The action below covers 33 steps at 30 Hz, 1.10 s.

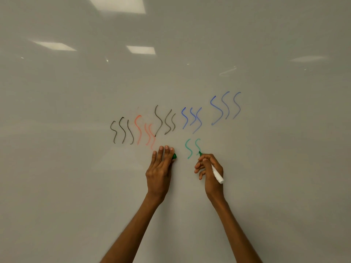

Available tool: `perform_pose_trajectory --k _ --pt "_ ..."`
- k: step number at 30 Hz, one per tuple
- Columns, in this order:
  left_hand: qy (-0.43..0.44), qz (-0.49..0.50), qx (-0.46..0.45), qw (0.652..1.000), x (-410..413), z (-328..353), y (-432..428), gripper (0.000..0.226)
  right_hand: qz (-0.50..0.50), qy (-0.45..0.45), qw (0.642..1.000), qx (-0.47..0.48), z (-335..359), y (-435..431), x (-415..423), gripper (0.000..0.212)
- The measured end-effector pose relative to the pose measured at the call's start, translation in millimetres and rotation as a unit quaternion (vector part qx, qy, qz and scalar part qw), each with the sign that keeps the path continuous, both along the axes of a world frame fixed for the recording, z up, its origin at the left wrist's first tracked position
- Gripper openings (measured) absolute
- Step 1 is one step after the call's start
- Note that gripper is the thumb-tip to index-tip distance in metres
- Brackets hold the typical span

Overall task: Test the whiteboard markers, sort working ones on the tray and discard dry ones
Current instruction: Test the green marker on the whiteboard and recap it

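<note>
Two hands reach up to a whiteboard (76,111) that fills the whole view, both forearms cut off by the lower edge. The right hand (209,171) grips a marker (217,175), fingers curled round its white barrel, whose middle is hidden inside the fist. Its green tip touches the board at the foot of the second of two green squiggles (188,149), and its butt end sticks out down and to the right. The left hand (160,168) lies flat against the board, fingers straight and close together, just left of the green strokes. Its thumb is hidden. A green cap (174,156) peeps out beside the forefinger; only its end shows, and how it is held cannot be made out. Above the hands run black squiggles (122,130), faint red ones (139,130), more black ones, and then blue ones (191,118) in two groups. Some red strokes are too pale to follow. Pale reflections of ceiling lights (141,49) smear the upper board.
</note>
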<state>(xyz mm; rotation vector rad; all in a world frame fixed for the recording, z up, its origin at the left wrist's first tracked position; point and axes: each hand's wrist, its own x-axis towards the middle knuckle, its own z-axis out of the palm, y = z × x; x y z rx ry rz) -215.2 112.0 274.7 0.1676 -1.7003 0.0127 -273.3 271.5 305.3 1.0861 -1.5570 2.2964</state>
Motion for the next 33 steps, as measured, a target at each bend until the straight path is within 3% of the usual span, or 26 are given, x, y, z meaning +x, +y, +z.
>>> perform_pose_trajectory --k 3,7,15,18,24,28,33 --pt "0.006 -0.001 0.0 1.0 -0.5 -0.4 0.0 0.038 -0.007 0.007 0.999 -0.038 20.4 5.5 -6.7 0.017" --pt "0.003 -0.003 0.001 1.0 0.8 0.4 1.0 0.038 0.011 0.029 1.0 0.002 20.7 9.5 -9.7 0.015" --pt "-0.038 -0.027 0.027 0.999 16.8 6.7 5.4 0.038 0.045 -0.044 0.998 0.026 -17.3 24.9 2.1 0.018" --pt "-0.1 -0.06 0.032 0.993 35.1 -0.4 10.0 0.038 0.077 -0.07 0.994 0.022 -28.1 25.4 12.8 0.03" --pt "-0.256 -0.205 0.223 0.918 77.7 -63.0 17.5 0.031 0.135 -0.113 0.979 0.101 -58.1 20.6 32.3 0.014" --pt "-0.256 -0.28 0.349 0.857 102.0 -92.5 14.9 0.017 0.179 -0.134 0.958 0.181 -78.8 15.3 43.0 0.004" --pt "-0.259 -0.286 0.393 0.835 125.5 -109.5 16.6 0.018 0.214 -0.134 0.939 0.234 -96.3 5.5 55.5 0.011"
